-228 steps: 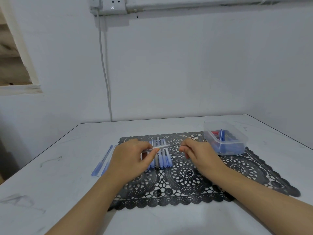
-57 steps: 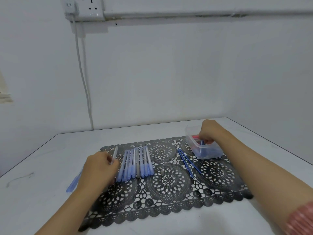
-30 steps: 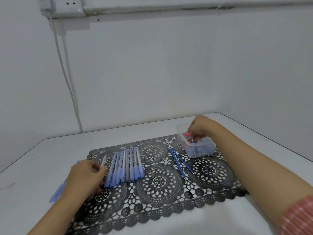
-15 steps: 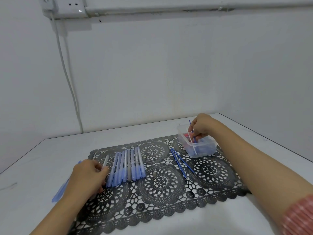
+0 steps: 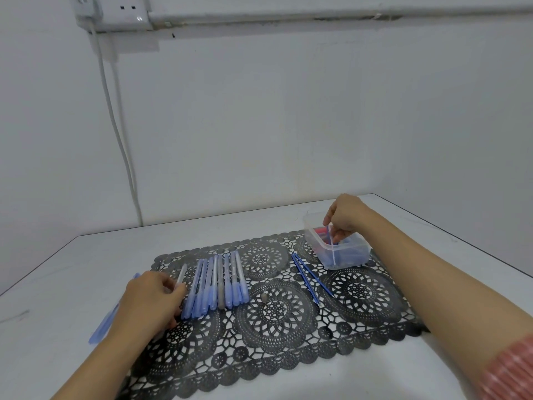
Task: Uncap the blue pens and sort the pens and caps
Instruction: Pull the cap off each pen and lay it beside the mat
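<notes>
Pen barrel [image 5: 181, 275]: we lose its lower end under the left hand [image 5: 153, 298].
Plastic container [image 5: 349, 256] contents: we see only blurred blue and red.

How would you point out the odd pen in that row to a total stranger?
Find the black lace mat on the white table. On its left half a row of pens lies side by side. The grey pen lies among them, grey end to end, while its neighbours have pale blue caps.

Left hand [image 5: 150, 298] near, palm down, fingers curled in a grip, right hand [image 5: 344, 217] stretched forward, fingertips pinched
</notes>
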`<state>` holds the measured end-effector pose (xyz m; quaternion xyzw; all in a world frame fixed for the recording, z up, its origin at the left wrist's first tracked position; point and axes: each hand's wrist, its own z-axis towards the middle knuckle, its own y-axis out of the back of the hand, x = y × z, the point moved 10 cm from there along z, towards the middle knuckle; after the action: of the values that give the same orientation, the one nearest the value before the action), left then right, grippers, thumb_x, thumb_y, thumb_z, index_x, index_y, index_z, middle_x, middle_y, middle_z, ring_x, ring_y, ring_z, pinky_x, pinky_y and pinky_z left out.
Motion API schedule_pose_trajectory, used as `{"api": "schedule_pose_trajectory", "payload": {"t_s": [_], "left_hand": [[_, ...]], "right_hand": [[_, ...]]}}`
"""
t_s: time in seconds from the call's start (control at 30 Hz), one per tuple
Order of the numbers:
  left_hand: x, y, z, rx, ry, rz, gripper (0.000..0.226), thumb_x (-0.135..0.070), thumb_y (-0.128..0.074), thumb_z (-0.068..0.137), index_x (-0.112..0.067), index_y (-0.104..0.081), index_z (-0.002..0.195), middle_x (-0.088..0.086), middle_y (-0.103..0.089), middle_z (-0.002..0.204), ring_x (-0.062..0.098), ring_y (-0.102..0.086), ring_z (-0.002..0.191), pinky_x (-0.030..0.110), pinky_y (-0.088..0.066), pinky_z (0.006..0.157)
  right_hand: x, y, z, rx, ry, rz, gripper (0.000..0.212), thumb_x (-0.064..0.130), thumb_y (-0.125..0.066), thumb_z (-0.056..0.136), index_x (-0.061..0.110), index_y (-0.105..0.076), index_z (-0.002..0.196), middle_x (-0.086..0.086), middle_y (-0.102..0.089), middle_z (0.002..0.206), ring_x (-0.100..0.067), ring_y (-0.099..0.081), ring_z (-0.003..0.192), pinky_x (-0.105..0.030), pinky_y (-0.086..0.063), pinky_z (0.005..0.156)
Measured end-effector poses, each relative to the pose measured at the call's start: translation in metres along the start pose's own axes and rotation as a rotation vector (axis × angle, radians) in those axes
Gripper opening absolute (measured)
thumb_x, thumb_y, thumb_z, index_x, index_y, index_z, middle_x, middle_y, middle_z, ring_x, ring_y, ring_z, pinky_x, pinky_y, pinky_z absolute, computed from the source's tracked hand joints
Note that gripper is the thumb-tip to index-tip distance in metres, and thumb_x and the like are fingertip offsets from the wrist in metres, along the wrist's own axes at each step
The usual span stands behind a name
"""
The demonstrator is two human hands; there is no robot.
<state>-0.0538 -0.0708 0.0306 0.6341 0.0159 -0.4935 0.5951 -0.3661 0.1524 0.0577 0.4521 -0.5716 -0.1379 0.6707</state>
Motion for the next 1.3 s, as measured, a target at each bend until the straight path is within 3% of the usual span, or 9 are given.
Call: {"api": "schedule_pose_trajectory", "payload": {"t_s": [0.17, 0.23, 0.47, 0.63, 0.8, 1.0, 1.1, 1.2, 1.3], "left_hand": [[0.0, 0.0, 0.0, -0.003, -0.006, 0.002, 0.017, -0.017, -0.055, 0.087, -0.01, -0.062, 0.073, 0.006, -0.063, 0.045, 0.02, -0.061, 0.039, 0.028, -0.05, 0.044], [0.0, 0.0, 0.0, -0.006, -0.006, 0.0, 0.018, -0.017, -0.055, 0.087, -0.01, -0.062, 0.073, 0.006, -0.063, 0.045, 0.019, -0.061, 0.038, 0.026, -0.047, 0.042], [0.0, -0.001, 0.0, -0.003, -0.013, 0.012, 0.017, -0.018, -0.054, 0.088, -0.012, -0.061, 0.073, 0.006, -0.063, 0.045, 0.025, -0.062, 0.041, 0.028, -0.05, 0.043], [0.0, -0.001, 0.001, -0.006, -0.02, 0.026, 0.017, -0.019, -0.055, 0.088, -0.013, -0.062, 0.074, 0.005, -0.063, 0.044, 0.023, -0.062, 0.041, 0.026, -0.049, 0.045], [0.0, -0.001, 0.001, -0.017, -0.028, 0.044, 0.017, -0.02, -0.055, 0.087, -0.015, -0.062, 0.073, 0.003, -0.063, 0.044, 0.018, -0.061, 0.04, 0.026, -0.049, 0.046], [0.0, -0.002, 0.002, -0.011, -0.025, 0.059, 0.017, -0.022, -0.055, 0.088, -0.017, -0.061, 0.073, 0.002, -0.063, 0.044, 0.017, -0.061, 0.039, 0.023, -0.046, 0.046], [-0.001, -0.002, 0.001, -0.01, -0.023, 0.062, 0.018, -0.021, -0.055, 0.088, -0.015, -0.061, 0.073, 0.002, -0.063, 0.044, 0.015, -0.06, 0.037, 0.022, -0.044, 0.044], [-0.001, -0.001, 0.001, -0.006, -0.02, 0.056, 0.018, -0.02, -0.055, 0.088, -0.013, -0.062, 0.073, 0.002, -0.062, 0.043, 0.014, -0.057, 0.033, 0.022, -0.042, 0.041], [-0.002, -0.002, 0.001, -0.004, -0.02, 0.059, 0.018, -0.021, -0.055, 0.089, -0.013, -0.062, 0.074, 0.002, -0.063, 0.044, 0.014, -0.057, 0.034, 0.022, -0.043, 0.042]], "right_hand": [[0.001, 0.002, -0.002, -0.095, 0.023, -0.411, 0.014, 0.01, -0.075, 0.071, 0.005, -0.07, 0.083, -0.006, -0.069, 0.085, -0.018, -0.064, 0.076, -0.022, -0.044, 0.051], [0.004, 0.0, -0.001, -0.12, 0.049, -0.462, 0.004, 0.007, -0.067, 0.076, 0.009, -0.063, 0.076, -0.007, -0.068, 0.09, -0.019, -0.063, 0.08, -0.02, -0.037, 0.046], [-0.002, -0.004, 0.003, -0.136, 0.046, -0.496, 0.028, 0.014, -0.061, 0.082, 0.012, -0.043, 0.061, 0.0, -0.046, 0.062, -0.011, -0.042, 0.053, -0.021, -0.029, 0.042], [0.003, -0.014, 0.0, -0.07, 0.061, -0.526, 0.03, 0.016, -0.06, 0.084, 0.012, -0.039, 0.064, 0.0, -0.042, 0.064, -0.017, -0.048, 0.065, -0.02, -0.029, 0.044], [0.004, -0.02, -0.002, -0.01, 0.057, -0.478, 0.019, 0.023, -0.063, 0.083, 0.011, -0.048, 0.084, 0.0, -0.043, 0.066, -0.02, -0.05, 0.078, -0.022, -0.032, 0.047], [0.002, -0.014, -0.007, 0.0, 0.02, -0.383, 0.029, 0.024, -0.071, 0.076, 0.011, -0.047, 0.064, 0.0, -0.048, 0.062, -0.018, -0.051, 0.066, -0.021, -0.032, 0.045], [0.001, -0.005, -0.005, -0.013, -0.013, -0.132, 0.01, 0.003, -0.071, 0.074, 0.003, -0.061, 0.075, -0.009, -0.059, 0.061, -0.021, -0.055, 0.052, -0.027, -0.05, 0.051], [0.003, 0.007, 0.001, -0.051, -0.002, 0.097, 0.015, -0.013, -0.057, 0.076, -0.006, -0.062, 0.089, -0.025, -0.064, 0.08, -0.031, -0.062, 0.063, -0.043, -0.057, 0.074], [0.012, 0.01, -0.002, -0.026, 0.047, 0.158, 0.014, -0.015, -0.055, 0.079, -0.003, -0.062, 0.079, -0.019, -0.062, 0.071, -0.026, -0.058, 0.057, -0.033, -0.054, 0.06]]}}
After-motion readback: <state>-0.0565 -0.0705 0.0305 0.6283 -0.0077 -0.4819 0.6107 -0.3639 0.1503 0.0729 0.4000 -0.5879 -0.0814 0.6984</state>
